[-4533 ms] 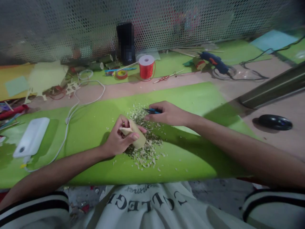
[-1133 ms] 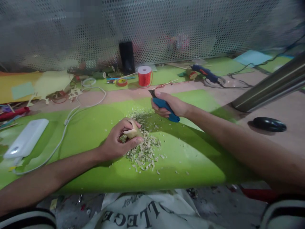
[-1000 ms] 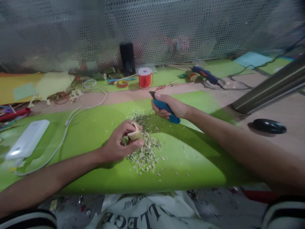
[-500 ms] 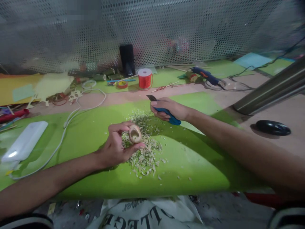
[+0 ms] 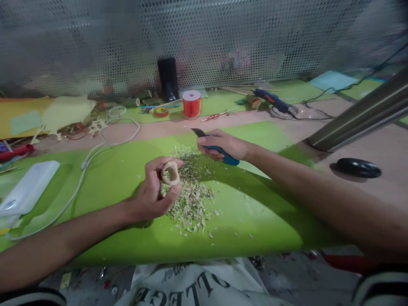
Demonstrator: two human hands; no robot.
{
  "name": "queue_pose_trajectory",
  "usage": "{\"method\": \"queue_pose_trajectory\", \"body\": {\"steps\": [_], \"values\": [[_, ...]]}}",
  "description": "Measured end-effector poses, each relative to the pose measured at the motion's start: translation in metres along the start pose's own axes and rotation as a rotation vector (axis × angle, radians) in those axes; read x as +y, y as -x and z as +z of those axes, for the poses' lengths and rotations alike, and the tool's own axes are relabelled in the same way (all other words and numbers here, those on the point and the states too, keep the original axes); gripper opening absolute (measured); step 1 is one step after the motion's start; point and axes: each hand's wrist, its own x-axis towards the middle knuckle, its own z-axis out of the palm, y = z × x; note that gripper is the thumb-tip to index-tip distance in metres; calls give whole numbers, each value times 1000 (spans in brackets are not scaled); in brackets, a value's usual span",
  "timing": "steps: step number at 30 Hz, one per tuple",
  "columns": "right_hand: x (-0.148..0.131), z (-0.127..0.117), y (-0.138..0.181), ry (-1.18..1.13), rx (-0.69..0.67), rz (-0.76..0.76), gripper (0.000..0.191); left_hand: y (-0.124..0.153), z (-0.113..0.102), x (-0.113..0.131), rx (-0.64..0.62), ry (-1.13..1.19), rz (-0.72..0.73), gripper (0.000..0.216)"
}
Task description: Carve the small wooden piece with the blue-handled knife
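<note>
Between thumb and fingers my left hand (image 5: 156, 187) grips a small hollow wooden piece (image 5: 165, 172), pale, with its opening facing up toward me. It is held just above a heap of wood shavings (image 5: 194, 199) on the green sheet (image 5: 255, 229). My right hand (image 5: 225, 146) is closed around a blue utility knife (image 5: 228, 158). Its dark blade (image 5: 198, 132) sticks out past the thumb, pointing to the upper left and apart from the wooden piece.
A white power bank (image 5: 30, 187) with a white cable lies at left. Toward the back are a red thread spool (image 5: 191, 105), a black phone (image 5: 168, 80) and a blue glue gun (image 5: 270, 98). A metal post (image 5: 357, 112) and a black mouse (image 5: 359, 168) are at right.
The wooden piece has been turned in my left hand, and that hand has shifted slightly left and up. My right hand keeps its grip on the knife, nearly unmoved.
</note>
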Motion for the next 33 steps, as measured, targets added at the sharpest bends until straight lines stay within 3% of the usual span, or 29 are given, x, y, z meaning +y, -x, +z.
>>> {"method": "queue_pose_trajectory", "body": {"steps": [5,10,13,21,28,33], "values": [[0,0,0,-6,11,23,34,-3,-3,9,-32,-75,-85,57],[2,-1,0,-10,10,13,33,-4,-7,18,-90,-173,-264,46],[3,-2,0,-14,6,13,32,-2,-6,17,-63,-189,-272,42],[0,-1,0,31,-8,11,32,6,-3,8,15,-119,-411,53],[1,0,0,26,3,19,35,9,-5,2,-39,-54,-376,48],[-2,1,0,59,3,23,34,4,-4,10,-78,112,-509,54]]}}
